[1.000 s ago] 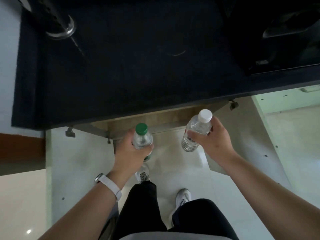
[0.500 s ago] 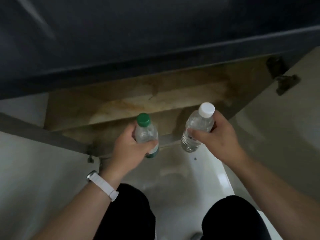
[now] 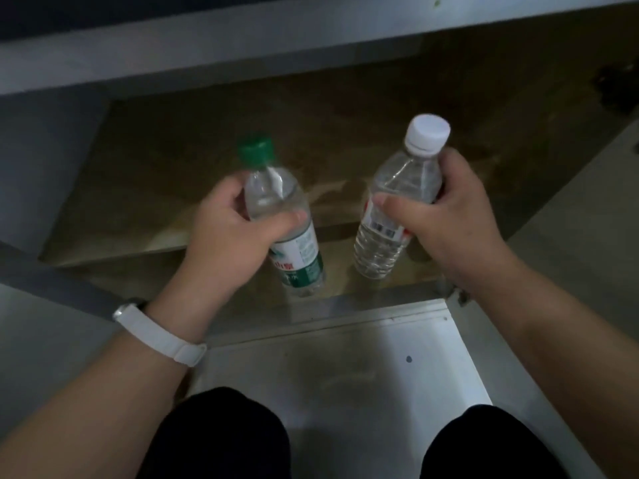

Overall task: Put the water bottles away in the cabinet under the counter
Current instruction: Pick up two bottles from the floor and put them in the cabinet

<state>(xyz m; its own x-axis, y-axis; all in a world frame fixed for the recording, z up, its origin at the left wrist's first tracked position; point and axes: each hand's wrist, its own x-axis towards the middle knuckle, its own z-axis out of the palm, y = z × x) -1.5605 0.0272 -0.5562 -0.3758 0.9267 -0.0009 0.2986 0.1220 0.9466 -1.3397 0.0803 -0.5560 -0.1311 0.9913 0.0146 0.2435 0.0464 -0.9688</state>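
Left hand: we saw our left hand (image 3: 231,233) wrapped around the green-capped water bottle (image 3: 283,223), gripping its upper body above the green label.
Right hand: our right hand (image 3: 446,219) clasped the white-capped water bottle (image 3: 397,209) near its shoulder.
Bottles: both stood roughly upright, side by side and apart, their bases low over the near edge of the cabinet floor (image 3: 173,188); we could not tell whether they touched it.
Cabinet: it stood open under the counter edge (image 3: 207,53), its brown interior stained.
Wrist: a white band (image 3: 159,335) circled our left wrist.
Foreground: our dark-clad knees (image 3: 221,437) framed the pale floor (image 3: 345,375).
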